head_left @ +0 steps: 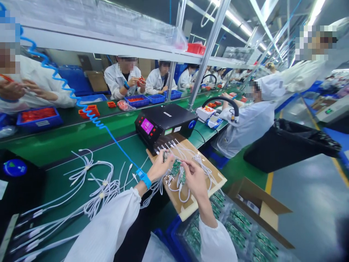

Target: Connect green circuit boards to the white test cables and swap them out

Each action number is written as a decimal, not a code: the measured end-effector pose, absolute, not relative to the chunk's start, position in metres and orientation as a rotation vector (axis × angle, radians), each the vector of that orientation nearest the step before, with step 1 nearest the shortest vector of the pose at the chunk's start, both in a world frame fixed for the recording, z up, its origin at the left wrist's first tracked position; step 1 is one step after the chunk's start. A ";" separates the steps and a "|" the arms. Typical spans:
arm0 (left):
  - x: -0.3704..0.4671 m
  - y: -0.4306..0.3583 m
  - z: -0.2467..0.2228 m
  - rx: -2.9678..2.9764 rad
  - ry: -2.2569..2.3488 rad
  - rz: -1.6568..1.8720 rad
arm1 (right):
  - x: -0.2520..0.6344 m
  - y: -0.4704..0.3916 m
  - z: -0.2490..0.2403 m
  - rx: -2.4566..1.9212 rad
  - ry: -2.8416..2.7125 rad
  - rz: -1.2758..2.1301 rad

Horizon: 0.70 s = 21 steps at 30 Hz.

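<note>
My left hand [161, 166], with a blue wrist strap [143, 177], is closed on the left end of a green circuit board [176, 167]. The thumb and fingers of my right hand [194, 176] pinch at the board's right side. Both hands are over a brown panel [180, 208] with pale taped edges. White cables [204, 165] lie on it around the boards, and several plug into the front of a black tester box [171, 118] with a lit purple screen [147, 126]. My fingers hide part of the board.
Bundled white cables [105, 191] lie on the green bench to the left. Below right are trays of circuit boards [237, 227] and an open cardboard box [268, 214]. A coiled blue cord [64, 82] hangs on the left. Co-workers sit across the conveyor; a black bin [289, 145] stands right.
</note>
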<state>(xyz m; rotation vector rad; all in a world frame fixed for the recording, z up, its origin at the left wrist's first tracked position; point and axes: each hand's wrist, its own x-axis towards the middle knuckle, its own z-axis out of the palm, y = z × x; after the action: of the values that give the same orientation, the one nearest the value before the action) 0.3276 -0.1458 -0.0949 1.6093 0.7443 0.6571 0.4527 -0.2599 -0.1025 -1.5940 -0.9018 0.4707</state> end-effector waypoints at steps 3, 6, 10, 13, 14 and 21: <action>0.331 -0.148 -0.092 1.733 0.696 0.607 | 0.456 -0.262 -0.105 -1.523 -0.841 0.464; 0.328 -0.148 -0.089 1.881 0.717 0.493 | 0.459 -0.262 -0.108 -1.475 -0.779 0.472; 0.325 -0.145 -0.086 1.859 0.783 0.593 | 0.458 -0.261 -0.109 -1.379 -0.744 0.549; 0.330 -0.149 -0.084 1.785 0.738 0.630 | 0.455 -0.260 -0.108 -1.293 -0.777 0.603; 0.333 -0.150 -0.083 1.782 0.709 0.631 | 0.454 -0.260 -0.108 -1.270 -0.779 0.619; 0.349 -0.159 -0.083 1.834 0.574 0.734 | 0.457 -0.259 -0.113 -1.389 -0.771 0.565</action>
<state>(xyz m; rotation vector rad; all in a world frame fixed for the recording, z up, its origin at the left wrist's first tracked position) 0.3493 -0.1593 -0.0832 1.8342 0.5740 0.7338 0.4572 -0.2588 -0.1133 -1.3887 -0.7712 0.5650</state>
